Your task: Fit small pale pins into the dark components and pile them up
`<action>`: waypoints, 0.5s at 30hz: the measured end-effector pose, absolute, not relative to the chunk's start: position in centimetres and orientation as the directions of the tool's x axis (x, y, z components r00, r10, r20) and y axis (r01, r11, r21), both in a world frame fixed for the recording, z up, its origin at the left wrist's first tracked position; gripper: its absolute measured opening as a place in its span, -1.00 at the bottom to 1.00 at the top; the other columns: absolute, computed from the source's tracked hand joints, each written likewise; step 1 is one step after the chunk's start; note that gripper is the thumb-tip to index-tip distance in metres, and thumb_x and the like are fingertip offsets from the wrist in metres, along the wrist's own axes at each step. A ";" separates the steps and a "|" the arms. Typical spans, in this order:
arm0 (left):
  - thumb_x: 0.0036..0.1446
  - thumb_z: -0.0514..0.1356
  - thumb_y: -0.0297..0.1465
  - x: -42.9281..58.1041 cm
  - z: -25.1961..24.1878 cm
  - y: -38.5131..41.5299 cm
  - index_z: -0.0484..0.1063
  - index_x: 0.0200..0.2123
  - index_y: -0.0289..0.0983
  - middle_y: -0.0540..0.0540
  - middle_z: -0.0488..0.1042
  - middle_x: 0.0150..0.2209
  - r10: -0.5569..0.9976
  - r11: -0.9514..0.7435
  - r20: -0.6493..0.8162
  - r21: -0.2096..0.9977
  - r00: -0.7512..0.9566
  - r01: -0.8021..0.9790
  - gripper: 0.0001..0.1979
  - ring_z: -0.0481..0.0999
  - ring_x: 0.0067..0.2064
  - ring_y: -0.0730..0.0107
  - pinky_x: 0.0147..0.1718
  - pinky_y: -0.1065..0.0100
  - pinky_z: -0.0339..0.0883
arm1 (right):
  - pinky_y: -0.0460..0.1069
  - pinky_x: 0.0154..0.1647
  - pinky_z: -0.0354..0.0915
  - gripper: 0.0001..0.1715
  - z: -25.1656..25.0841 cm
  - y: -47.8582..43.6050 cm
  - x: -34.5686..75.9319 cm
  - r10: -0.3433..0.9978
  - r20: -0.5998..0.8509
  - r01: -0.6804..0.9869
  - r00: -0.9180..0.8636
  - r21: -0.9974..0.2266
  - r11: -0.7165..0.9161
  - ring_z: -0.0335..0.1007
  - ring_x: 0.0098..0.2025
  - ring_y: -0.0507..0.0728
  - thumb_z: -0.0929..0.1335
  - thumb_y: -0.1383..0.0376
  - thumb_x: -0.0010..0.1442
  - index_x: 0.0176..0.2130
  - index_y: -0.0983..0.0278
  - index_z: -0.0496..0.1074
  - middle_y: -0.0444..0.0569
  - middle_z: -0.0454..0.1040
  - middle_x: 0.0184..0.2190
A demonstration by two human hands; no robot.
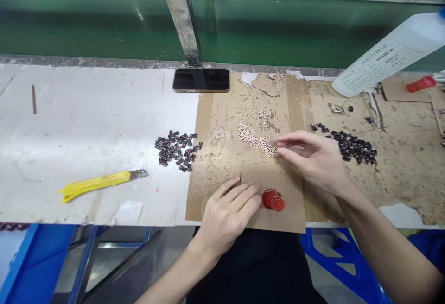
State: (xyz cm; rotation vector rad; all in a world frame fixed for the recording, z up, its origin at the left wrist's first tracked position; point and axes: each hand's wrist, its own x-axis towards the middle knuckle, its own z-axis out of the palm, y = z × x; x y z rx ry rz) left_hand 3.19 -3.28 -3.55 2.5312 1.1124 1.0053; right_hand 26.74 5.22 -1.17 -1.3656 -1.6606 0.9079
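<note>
My left hand [229,211] lies palm down on a loose piece of cardboard [288,179], fingers stretched out. Close beside its fingertips is a small red cap [270,199] with a round lid-like part. Thumb and forefinger of my right hand [314,158] are pinched together at the right edge of a curved spread of tiny pale pinkish pieces [255,141]; anything between those fingertips is too small to make out. Small black parts with coppery ends form one pile [177,148] on the left and another pile [356,147] just beyond my right hand.
A yellow box cutter [97,184] with its blade out lies on the white table surface [86,132]. At the back stand a metal post [184,21] and a phone [200,80]. A white bottle [389,53] leans at the right, near a red cap [420,84].
</note>
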 end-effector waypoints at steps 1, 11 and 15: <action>0.48 0.07 -0.58 3.2 -3.5 -3.3 0.59 -0.11 -0.32 -0.12 0.75 -0.04 0.713 -0.697 0.506 0.430 0.486 0.574 -0.73 0.75 -0.02 0.31 0.15 0.17 0.59 | 0.04 -0.13 0.68 -0.82 -1.3 5.1 26.5 0.982 0.111 0.426 -0.150 -0.889 0.166 0.68 -0.22 0.12 0.53 0.33 0.21 -0.13 0.19 0.66 -0.04 0.70 -0.20; 0.43 0.10 -0.63 3.1 -3.9 -2.4 0.59 -0.09 -0.31 -0.17 0.74 -0.01 0.725 -0.685 0.506 0.468 0.466 0.558 -0.73 0.76 -0.03 0.26 0.15 0.13 0.59 | 0.05 -0.06 0.66 -0.83 -2.4 6.1 25.2 0.987 0.143 0.403 -0.069 -0.901 0.159 0.68 -0.20 0.12 0.53 0.32 0.21 -0.14 0.19 0.66 -0.06 0.70 -0.20; 0.43 0.11 -0.63 3.1 -4.1 -1.5 0.59 -0.07 -0.30 -0.16 0.74 -0.01 0.735 -0.677 0.510 0.510 0.447 0.531 -0.73 0.76 -0.04 0.27 0.20 0.10 0.56 | 0.07 -0.11 0.68 -0.82 -2.1 6.1 25.4 0.991 0.128 0.400 0.026 -0.910 0.107 0.71 -0.25 0.16 0.57 0.33 0.12 -0.20 0.21 0.66 -0.04 0.71 -0.27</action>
